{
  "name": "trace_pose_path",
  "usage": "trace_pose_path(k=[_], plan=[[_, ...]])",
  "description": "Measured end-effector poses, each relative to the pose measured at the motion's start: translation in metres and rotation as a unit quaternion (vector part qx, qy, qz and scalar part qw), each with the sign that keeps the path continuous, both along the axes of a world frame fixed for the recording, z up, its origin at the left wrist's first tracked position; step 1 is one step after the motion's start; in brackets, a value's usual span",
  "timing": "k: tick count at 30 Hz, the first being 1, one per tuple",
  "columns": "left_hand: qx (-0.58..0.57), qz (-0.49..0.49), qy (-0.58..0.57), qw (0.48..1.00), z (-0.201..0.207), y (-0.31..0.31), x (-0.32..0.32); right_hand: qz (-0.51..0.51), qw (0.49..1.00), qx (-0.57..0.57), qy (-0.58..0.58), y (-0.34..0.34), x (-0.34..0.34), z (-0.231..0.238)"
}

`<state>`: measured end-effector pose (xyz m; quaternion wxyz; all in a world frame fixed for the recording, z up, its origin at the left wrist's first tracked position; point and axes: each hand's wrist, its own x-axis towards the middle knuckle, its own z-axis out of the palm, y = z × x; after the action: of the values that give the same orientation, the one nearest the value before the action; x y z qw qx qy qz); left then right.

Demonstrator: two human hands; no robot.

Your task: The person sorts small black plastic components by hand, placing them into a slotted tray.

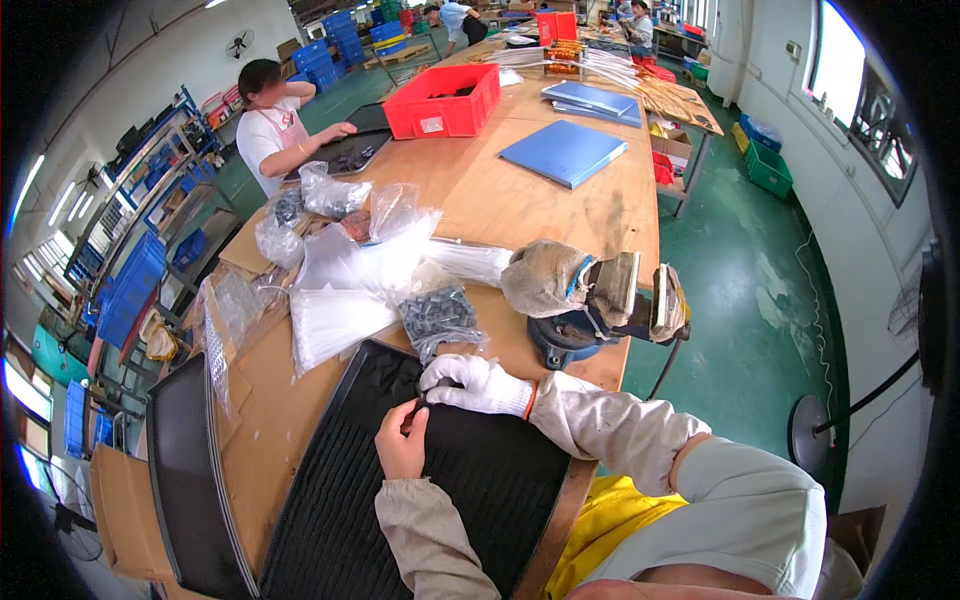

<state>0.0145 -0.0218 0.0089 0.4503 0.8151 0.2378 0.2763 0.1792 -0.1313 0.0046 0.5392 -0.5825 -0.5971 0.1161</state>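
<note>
Bagged parts (pixel 440 318) and a vise (pixel 610 290) crowd the black tray (pixel 510 460).

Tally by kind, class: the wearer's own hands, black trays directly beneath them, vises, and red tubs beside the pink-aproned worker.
Bare left hand and gloved right hand: 2
Black tray: 1
Vise: 1
Red tub: 1
Total: 5

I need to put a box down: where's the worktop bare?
Bare worktop lies between red bin, nearest blue panel, plastic bags and vise; another strip between panel and right edge. Crowded: around the black tray, left hand and right hand together, bags and vise beyond.
</note>
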Motion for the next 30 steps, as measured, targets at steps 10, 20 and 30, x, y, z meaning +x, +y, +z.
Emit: trace_pose_path(k=[10, 20, 30], plan=[[-0.025, -0.018, -0.005, 1.0, -0.006, 0.001, -0.001, 0.047, 0.998, 0.028, -0.025, 0.001, -0.001, 0.0], [0.038, -0.027, -0.045, 0.998, -0.006, 0.001, 0.001, 0.024, 0.999, 0.011, -0.028, 0.003, -0.003, 0.003], [0.137, 0.036, 0.032, 0.989, -0.005, 0.026, -0.02, 0.008, 0.995, -0.075, 0.063, 0.001, -0.005, 0.019]])
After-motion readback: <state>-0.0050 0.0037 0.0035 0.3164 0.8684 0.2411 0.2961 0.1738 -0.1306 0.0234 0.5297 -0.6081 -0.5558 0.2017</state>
